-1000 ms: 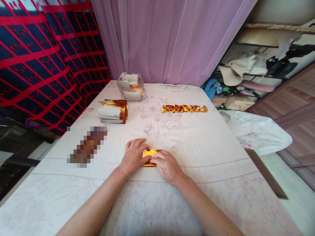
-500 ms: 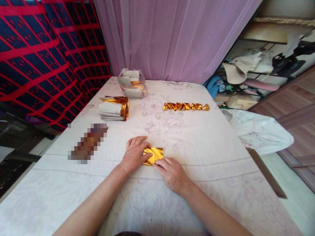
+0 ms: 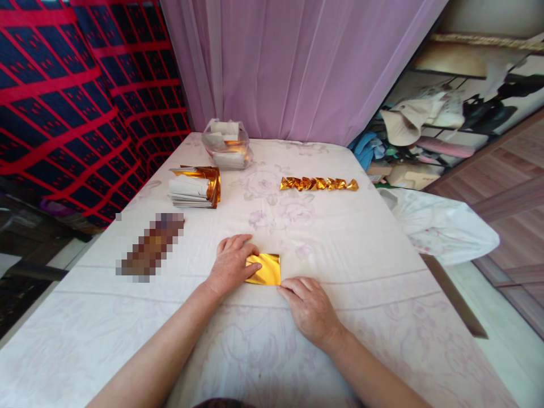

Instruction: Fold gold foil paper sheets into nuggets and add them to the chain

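Observation:
A folded gold foil sheet [image 3: 267, 270] lies flat on the white flowered tablecloth [image 3: 348, 243]. My left hand [image 3: 230, 263] rests palm down with its fingers pressing the sheet's left edge. My right hand [image 3: 311, 309] lies flat on the cloth just below the sheet's right corner, fingertips at its edge. Farther back lies a row of several folded gold foil pieces [image 3: 318, 184].
A stack of gold and white sheets [image 3: 194, 188] sits at the back left, with a clear plastic bag of more sheets [image 3: 227, 143] behind it. A blurred-out object [image 3: 152, 247] lies left of my hands. A white bag [image 3: 437, 226] lies at the right table edge.
My right hand has slid off the gold sheet toward me and to the right, uncovering most of it. My left hand stays on the sheet's left edge.

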